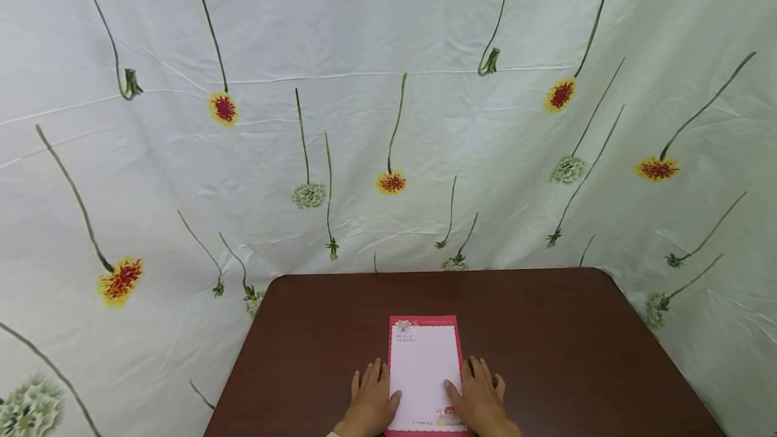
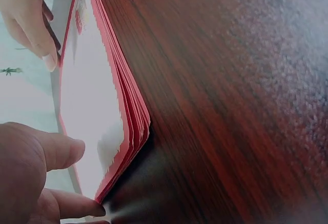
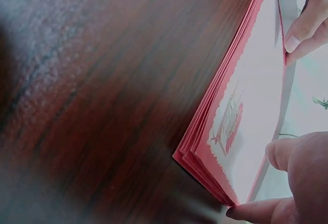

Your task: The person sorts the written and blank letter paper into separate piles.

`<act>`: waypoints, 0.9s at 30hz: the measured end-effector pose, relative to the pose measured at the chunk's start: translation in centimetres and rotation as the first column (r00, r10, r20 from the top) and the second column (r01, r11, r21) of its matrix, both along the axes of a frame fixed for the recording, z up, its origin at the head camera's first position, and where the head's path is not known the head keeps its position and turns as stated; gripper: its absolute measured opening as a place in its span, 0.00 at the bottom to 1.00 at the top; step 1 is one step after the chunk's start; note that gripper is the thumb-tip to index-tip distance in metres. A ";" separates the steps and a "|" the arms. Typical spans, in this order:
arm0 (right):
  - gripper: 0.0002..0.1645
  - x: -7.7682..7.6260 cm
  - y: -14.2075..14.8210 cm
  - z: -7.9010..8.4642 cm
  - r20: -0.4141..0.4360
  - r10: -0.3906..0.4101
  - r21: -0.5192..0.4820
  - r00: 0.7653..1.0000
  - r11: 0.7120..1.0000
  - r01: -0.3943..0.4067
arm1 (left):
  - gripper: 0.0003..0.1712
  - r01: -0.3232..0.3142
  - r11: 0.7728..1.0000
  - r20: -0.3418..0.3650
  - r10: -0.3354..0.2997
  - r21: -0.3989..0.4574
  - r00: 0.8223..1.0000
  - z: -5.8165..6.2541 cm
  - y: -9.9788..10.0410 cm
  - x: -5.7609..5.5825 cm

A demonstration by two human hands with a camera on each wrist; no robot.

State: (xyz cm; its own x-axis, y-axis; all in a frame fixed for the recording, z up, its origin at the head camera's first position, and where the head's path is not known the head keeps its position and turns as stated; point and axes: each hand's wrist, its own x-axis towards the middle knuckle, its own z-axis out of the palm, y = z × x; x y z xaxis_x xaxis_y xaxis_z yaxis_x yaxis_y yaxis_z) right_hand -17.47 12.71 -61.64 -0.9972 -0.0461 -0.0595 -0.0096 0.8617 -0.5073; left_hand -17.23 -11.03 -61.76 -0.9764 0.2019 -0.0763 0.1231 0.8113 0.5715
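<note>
A stack of pink letter paper (image 1: 423, 369) with a red border lies on the brown table, a flower printed at its top left corner. My left hand (image 1: 368, 402) rests along its left side with fingers extended, and the left thumb (image 2: 69, 152) reaches over the edge of the top sheet. On the opposite side, my right hand (image 1: 483, 398) lies with its fingers stretched forward beside the stack. The right thumb (image 1: 452, 391) is over the sheet's right margin. Several layered red edges of the paper (image 3: 225, 90) show in the right wrist view.
The brown table (image 1: 564, 356) has rounded far corners. Behind and to both sides hangs a pale cloth (image 1: 358, 32) printed with red-yellow and white flowers on long stems.
</note>
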 end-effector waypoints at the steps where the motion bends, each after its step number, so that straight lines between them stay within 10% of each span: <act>1: 0.40 0.1 0.0 0.1 -0.011 0.005 0.003 1.000 1.000 -0.005 | 0.39 0.001 1.000 -0.002 -0.001 0.001 1.000 0.1 0.0 0.1; 9: 0.34 0.1 -0.5 0.5 -0.128 -0.012 0.019 0.992 1.000 0.014 | 0.32 -0.027 1.000 -0.096 0.026 -0.010 0.995 0.2 0.6 0.3; 16: 0.17 -0.4 -1.2 0.6 -0.278 -0.087 -0.036 0.957 0.996 0.080 | 0.22 -0.076 0.997 -0.312 0.079 0.023 0.947 -0.3 0.6 0.4; 21: 0.12 -0.7 -1.9 0.9 -0.360 -0.108 -0.081 0.927 0.993 0.084 | 0.18 -0.098 0.986 -0.263 0.131 0.134 0.956 0.0 -0.2 -0.1; 27: 0.14 -1.3 -3.0 1.8 -0.301 -0.125 -0.121 0.945 0.988 0.092 | 0.18 -0.185 0.954 -0.217 0.237 0.238 0.947 1.3 -1.8 0.1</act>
State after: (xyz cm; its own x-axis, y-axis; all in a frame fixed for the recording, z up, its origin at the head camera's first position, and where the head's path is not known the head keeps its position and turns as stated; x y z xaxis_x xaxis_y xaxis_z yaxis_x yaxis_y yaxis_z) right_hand -18.81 9.66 -59.85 -0.9655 0.0735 0.2498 -0.0888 0.8087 -0.5815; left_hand -17.14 -12.83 -60.50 -0.9819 -0.0251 0.1879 0.1175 0.6969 0.7074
